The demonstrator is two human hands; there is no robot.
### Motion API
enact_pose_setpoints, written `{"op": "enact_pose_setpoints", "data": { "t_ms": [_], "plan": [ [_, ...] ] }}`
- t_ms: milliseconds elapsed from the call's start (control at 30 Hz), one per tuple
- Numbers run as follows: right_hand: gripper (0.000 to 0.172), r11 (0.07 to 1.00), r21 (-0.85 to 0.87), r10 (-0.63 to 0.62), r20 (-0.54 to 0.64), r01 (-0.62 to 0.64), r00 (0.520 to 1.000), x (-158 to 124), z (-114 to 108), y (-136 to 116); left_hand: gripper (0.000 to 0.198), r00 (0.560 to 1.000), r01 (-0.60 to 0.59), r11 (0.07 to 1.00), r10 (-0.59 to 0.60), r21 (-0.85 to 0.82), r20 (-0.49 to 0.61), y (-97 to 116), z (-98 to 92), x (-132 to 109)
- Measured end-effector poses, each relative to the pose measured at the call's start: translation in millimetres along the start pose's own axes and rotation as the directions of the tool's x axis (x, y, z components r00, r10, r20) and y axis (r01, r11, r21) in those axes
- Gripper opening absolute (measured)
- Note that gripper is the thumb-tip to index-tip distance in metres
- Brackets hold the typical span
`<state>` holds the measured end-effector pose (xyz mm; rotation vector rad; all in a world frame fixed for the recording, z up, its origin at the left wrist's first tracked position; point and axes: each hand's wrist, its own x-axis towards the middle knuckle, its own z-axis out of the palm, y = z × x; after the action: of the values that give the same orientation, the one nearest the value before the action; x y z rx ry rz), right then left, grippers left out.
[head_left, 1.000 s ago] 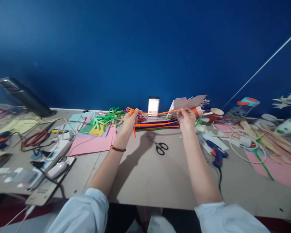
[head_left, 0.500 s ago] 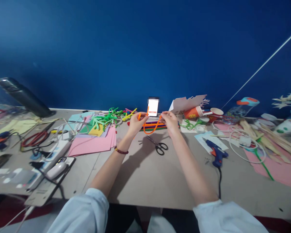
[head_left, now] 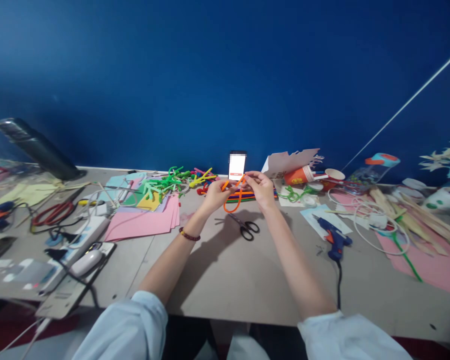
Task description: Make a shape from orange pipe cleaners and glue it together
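Fingers of both hands pinching orange pipe cleaner (bent double), scissors below

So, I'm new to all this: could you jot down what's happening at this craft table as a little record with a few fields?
Left hand: pinches an orange pipe cleaner, beaded bracelet on the wrist
Right hand: grips the same pipe cleaner, which bends into a loop below the hands
Just beyond the hands: bundle of coloured pipe cleaners, phone
Just below the hands: black-handled scissors
Left side: pink paper sheets, green pipe cleaners
Right side: blue glue gun, orange paper cup
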<state>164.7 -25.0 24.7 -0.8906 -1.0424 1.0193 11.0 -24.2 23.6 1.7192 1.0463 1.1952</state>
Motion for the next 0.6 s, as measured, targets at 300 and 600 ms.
{"op": "enact_pose_setpoints", "data": {
  "t_ms": [300,600],
  "plan": [
    [0.022,1.000,-0.004,-0.006,0.023,0.007,1.000,-0.8,0.5,1.5,0.023,1.000,-0.002,0.998,0.001,0.060,0.015,-3.2,0.4,1.3],
    [0.023,0.999,-0.028,-0.036,0.052,0.037,0.998,-0.5,-0.2,3.4,0.021,0.999,-0.024,0.999,0.023,0.045,0.029,-8.0,1.6,1.9]
  ]
}}
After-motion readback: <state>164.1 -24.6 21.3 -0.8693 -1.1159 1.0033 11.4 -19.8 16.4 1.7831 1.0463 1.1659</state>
